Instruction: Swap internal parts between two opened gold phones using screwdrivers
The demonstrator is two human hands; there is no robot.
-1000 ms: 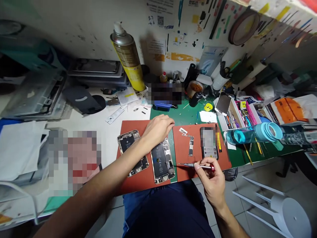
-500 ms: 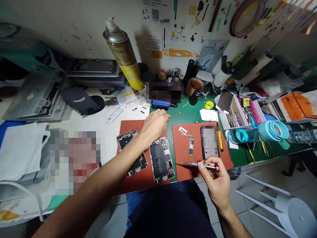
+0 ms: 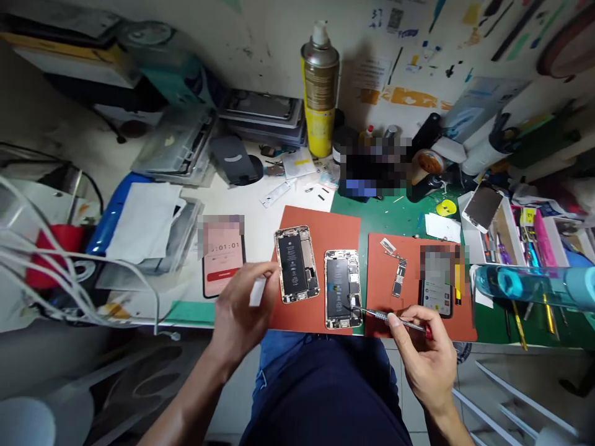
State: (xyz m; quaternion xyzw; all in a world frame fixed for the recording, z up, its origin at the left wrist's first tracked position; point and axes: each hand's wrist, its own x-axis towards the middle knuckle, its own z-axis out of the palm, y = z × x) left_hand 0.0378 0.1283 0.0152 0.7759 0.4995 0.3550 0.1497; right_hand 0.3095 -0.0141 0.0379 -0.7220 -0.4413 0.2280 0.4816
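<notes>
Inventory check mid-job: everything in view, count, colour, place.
flat rectangular mats: 2, red-brown, on desk
opened phones with black batteries: 2, pale-framed, left mat
slim metal screwdriver: 1, silver and red, tip at right opened phone
narrow circuit board: 1, black and silver, right mat
lit phones: 2, pink-screened on desk's left, grey-screened on right mat
tall spray can: 1, yellow and brown, behind mats
translucent bottle: 1, blue, desk's right
remaining clutter: uncounted, mixed, desk's edges
left hand: 1, bare, beside left opened phone
right hand: 1, bare, around screwdriver

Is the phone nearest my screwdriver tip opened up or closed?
Opened up: the phone lies with its black battery and inner parts exposed.
</notes>
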